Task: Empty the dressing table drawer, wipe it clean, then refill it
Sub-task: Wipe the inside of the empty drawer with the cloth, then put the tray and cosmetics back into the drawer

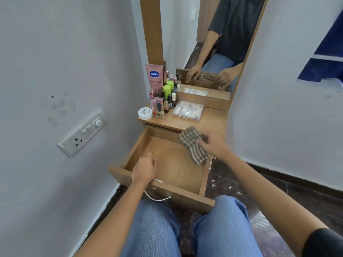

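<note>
The wooden drawer (pixel 133 145) of the dressing table is pulled fully out and holds nothing inside. My left hand (pixel 145 168) rests over its front edge, fingers loosely curled and empty. My right hand (pixel 213 145) grips a brown checked cloth (pixel 192 142), which hangs over the drawer's far right corner. On the tabletop (pixel 209 123) stand a pink Vaseline tube (pixel 154 78), a cluster of small bottles and nail polishes (pixel 164 102), a white round jar (pixel 145 113) and a clear flat makeup case (pixel 188 110).
A mirror (pixel 219 43) in a wooden frame rises behind the table and reflects me. A wall with a switch and socket plate (pixel 83 131) runs close on the left. My knees in blue jeans sit just before the drawer. Dark floor lies to the right.
</note>
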`<state>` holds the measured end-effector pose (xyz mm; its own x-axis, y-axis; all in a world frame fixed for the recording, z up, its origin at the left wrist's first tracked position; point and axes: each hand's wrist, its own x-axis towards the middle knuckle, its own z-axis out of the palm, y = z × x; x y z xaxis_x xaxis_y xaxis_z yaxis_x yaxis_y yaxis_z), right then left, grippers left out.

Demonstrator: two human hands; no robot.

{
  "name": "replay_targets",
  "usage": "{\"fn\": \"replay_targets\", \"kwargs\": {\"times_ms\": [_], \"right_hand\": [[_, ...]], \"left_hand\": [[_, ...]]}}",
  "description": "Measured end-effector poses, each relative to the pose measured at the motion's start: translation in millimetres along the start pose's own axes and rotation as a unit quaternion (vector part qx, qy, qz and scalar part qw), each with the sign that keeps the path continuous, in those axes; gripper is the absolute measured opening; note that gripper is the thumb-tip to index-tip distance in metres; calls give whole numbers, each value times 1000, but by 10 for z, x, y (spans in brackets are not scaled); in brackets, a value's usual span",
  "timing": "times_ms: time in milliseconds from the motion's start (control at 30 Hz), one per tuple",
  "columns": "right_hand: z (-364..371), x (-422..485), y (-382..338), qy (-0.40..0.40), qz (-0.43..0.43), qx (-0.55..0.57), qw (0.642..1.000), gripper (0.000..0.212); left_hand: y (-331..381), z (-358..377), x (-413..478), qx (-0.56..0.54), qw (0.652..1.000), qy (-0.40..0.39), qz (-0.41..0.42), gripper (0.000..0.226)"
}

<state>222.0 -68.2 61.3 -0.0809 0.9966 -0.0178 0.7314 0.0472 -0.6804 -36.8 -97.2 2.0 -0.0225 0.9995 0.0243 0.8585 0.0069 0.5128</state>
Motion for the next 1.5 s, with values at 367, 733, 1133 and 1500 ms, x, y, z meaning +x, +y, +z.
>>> {"fn": "replay_targets", "kwargs": {"times_ms": [367,733,1133,1500], "right_hand": [[-534,507,145,257,207,163,930,24],[-82,419,416,212,78,-71,972,58],[-130,795,513,158,83,-179,967,47],[225,1062,8,94,32,-272,957,54]], "left_hand": [[264,69,72,-78,995,-22,57,36],[390,241,105,-99,991,-11,86,39],[950,76,805,-201,979,0,44,55],[1180,96,1547,-232,972,-43,-7,43]]}}
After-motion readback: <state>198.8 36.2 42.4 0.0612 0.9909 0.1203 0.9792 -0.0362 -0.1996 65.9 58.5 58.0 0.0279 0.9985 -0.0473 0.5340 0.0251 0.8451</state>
